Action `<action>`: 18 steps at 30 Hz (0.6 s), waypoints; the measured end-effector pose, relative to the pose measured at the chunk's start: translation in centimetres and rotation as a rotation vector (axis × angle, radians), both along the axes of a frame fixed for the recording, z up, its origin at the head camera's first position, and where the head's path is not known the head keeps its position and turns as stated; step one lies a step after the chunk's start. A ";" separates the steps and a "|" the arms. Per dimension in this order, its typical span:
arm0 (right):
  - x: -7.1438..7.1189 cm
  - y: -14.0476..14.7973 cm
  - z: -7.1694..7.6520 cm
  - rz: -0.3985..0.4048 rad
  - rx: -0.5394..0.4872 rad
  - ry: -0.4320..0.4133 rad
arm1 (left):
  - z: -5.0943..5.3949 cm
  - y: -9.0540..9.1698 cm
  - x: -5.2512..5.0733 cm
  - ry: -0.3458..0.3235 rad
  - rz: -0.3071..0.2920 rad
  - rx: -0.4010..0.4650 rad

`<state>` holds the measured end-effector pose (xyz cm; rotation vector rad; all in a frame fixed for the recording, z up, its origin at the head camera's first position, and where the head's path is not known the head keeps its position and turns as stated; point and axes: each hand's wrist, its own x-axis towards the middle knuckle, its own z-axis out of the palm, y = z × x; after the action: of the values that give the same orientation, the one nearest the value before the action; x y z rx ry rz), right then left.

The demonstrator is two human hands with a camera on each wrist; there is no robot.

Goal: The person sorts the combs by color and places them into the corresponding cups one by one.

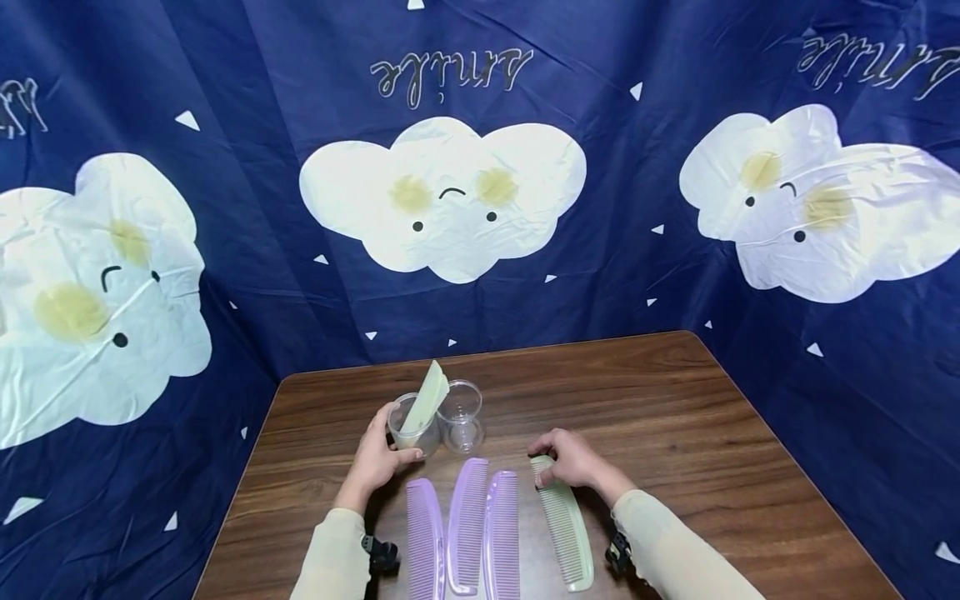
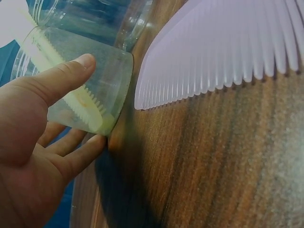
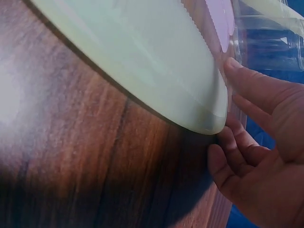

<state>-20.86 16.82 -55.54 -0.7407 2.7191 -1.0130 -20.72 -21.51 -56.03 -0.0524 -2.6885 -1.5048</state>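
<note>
My left hand (image 1: 377,454) holds a clear cup (image 1: 420,437), its thumb on the near side and its fingers round the far side. Pale green combs (image 1: 424,398) lean inside that cup, tilted to the right and sticking out above the rim; how many cannot be told. On the right, my right hand (image 1: 573,461) holds the far end of another green comb (image 1: 566,529), which lies on the table. In the right wrist view, thumb and fingers sit on either side of that comb's tip (image 3: 209,114).
A second clear cup (image 1: 461,408) stands just right of the held one. Three purple combs (image 1: 426,533) lie side by side between the hands on the wooden table (image 1: 675,433). A dark blue cloth (image 1: 630,275) printed with clouds hangs behind and beside the table.
</note>
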 end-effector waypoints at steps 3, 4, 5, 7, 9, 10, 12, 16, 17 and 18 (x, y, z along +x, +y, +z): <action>0.2 -0.2 -0.1 0.003 0.038 0.028 | -0.1 0.0 0.0 0.001 0.001 0.009; 0.2 -0.2 -0.2 -0.001 0.047 0.029 | -0.1 0.0 0.0 0.000 0.001 0.013; 0.2 -0.2 -0.3 -0.007 0.052 0.026 | -0.1 0.0 0.0 -0.001 0.001 0.016; 0.2 -0.3 -0.3 -0.018 0.058 0.015 | -0.1 0.1 0.0 -0.002 0.000 0.024; 0.2 -0.3 -0.3 -0.022 0.057 0.001 | -0.1 0.1 0.0 -0.003 -0.001 0.029; 0.2 -0.3 -0.3 -0.021 0.055 -0.003 | -0.1 0.1 0.0 -0.003 0.000 0.031; 0.2 -0.2 -0.1 -0.021 0.049 -0.014 | -0.2 0.1 0.0 -0.002 -0.001 0.033; -0.1 -0.2 0.1 -0.013 0.029 -0.020 | -0.2 0.1 0.0 0.002 -0.001 0.034; -0.1 -0.2 0.2 -0.014 0.027 -0.019 | -0.2 0.0 0.0 0.002 -0.001 0.035; -0.2 -0.1 0.2 -0.015 0.025 -0.017 | -0.2 0.0 0.0 0.003 -0.001 0.036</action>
<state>-21.08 16.68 -55.29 -0.7050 2.7219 -0.9827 -20.72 -21.49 -56.21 -0.0546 -2.6587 -1.5512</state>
